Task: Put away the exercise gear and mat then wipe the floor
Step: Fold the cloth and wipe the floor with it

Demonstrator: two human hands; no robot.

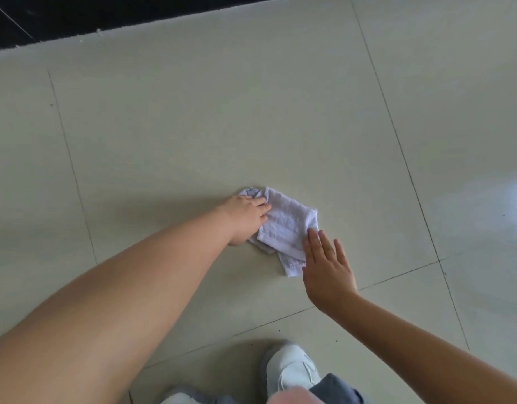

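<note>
Floor [251, 126] of pale tiles, crossed by thin dark joints, is shown being wiped with a folded white cloth [286, 228], which lies flat on one tile near the middle of the view. The cloth's far-left edge is pressed down by the left hand [247, 218], its fingers laid nearly straight over the fabric and not curled round it. The right hand [327, 271] is held flat with the fingers apart and straight, its fingertips touching or just above the cloth's near-right edge; which of the two cannot be told. Nothing is clamped in either grip.

No exercise gear or mat is visible, so the task is judged to be in its last stage. A white shoe [290, 371] is seen near the bottom edge, close to the wiped tile. A dark band [106, 13] borders the floor at the top.

Risks, as judged: since the cloth is only pressed, it may bunch or unfold under a hard push; dust may be left in the joints; a damp, glossy tile may be marked or slipped on by the shoe.
</note>
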